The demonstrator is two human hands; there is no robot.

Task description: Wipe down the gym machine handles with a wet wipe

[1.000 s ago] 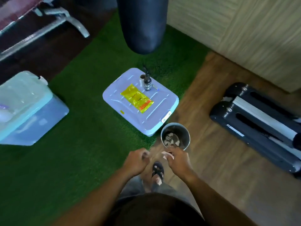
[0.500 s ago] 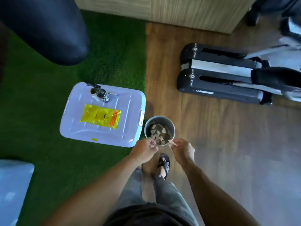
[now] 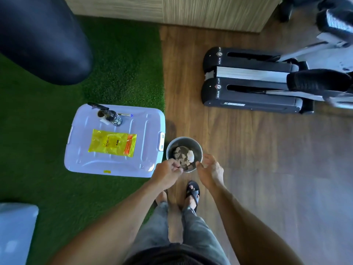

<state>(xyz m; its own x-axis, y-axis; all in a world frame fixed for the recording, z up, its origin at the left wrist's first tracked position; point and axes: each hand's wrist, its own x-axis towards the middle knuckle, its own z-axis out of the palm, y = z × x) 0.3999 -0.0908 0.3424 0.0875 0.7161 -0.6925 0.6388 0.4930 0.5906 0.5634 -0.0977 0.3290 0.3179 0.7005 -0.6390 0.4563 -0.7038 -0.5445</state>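
- The right hand hovers just beside the metal bin, fingers spread and relaxed; half a second ago it pinched a small white wipe at the rim, and now that grip is wide and holds nothing.
- A fresh white crumpled wipe lies inside the bin on top of greyer scraps, so the used wipe appears to have just been dropped there.
- The left hand sits at the bin's near-left rim with fingers curled in a narrow grip; whether it pinches a scrap or nothing I cannot tell.
- The view has swung since a second ago: the stepper machine now fills the upper right, well apart from the hands.
- The yellow wipe packet lies flat on the lid of the pale storage box, beside a dark pump bottle; the box stands on green turf, touching the wooden floor's edge.
- Judgement: one wiping round looks finished, with the wipe discarded. If more handles remain, the next move calls for a new wipe from the packet, near the left hand.
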